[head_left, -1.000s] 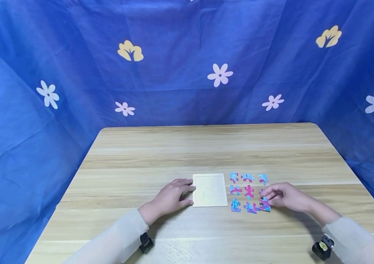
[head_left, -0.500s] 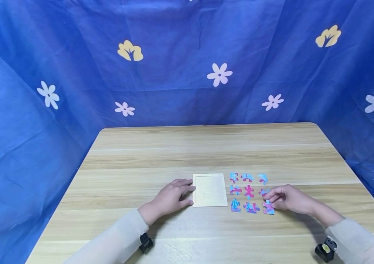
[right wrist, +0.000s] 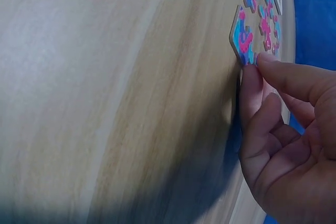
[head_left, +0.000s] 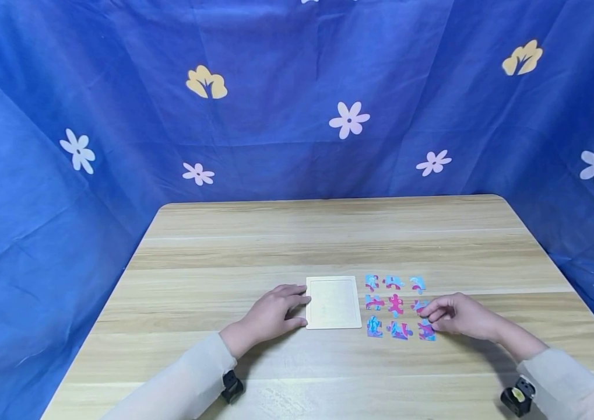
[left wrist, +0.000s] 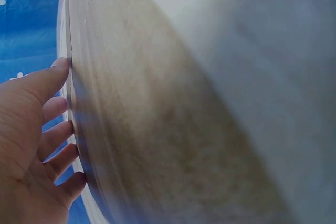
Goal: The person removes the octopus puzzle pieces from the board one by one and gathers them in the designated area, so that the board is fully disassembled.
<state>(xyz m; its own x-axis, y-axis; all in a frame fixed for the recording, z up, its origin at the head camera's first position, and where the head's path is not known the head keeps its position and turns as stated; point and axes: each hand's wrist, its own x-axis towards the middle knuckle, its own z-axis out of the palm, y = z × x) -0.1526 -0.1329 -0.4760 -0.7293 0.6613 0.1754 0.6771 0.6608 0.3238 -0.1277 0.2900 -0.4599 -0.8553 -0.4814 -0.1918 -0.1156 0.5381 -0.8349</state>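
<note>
A pale, square wooden puzzle tray (head_left: 333,303) with a raised rim lies flat on the table. My left hand (head_left: 274,312) rests at the tray's left edge, fingers spread and fingertips against the rim; the left wrist view has the thumb and fingers along that edge. To the tray's right, blue and pink jigsaw pieces (head_left: 395,304) lie in three rows. My right hand (head_left: 459,316) pinches the near right corner jigsaw piece (right wrist: 241,38) between thumb and index finger, its other fingers curled. Its fingers partly cover the jigsaw piece (head_left: 418,305) just behind.
The wood-grain table (head_left: 276,239) reaches back to a blue curtain (head_left: 276,116) with flower prints, which also hangs along both sides. Black wrist cameras (head_left: 232,387) are strapped at both sleeves.
My right hand has drawn the near right corner piece slightly right and toward me, in line with its row, then stayed almost still. The left hand and tray have not moved.
</note>
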